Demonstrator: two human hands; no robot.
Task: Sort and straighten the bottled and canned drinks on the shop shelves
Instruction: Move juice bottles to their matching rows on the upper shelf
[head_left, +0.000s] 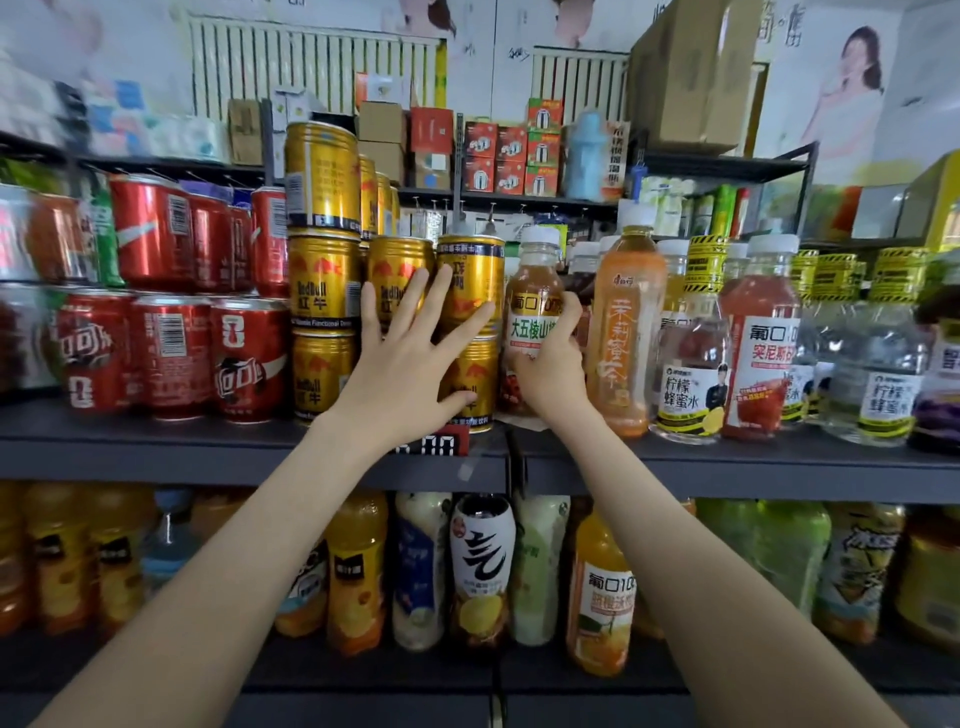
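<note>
Left hand (410, 358) presses spread fingers on gold cans (470, 283); right hand (550, 369) fingers curl round the white-capped bottle (532, 283).

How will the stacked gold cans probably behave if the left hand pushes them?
The gold cans stand stacked, so upper ones may topple. Smooth metal probably slides easily on the shelf. They look rigid under the left hand.

Gold cans (322, 280); red cans (171, 353); orange bottle (623, 332).
</note>
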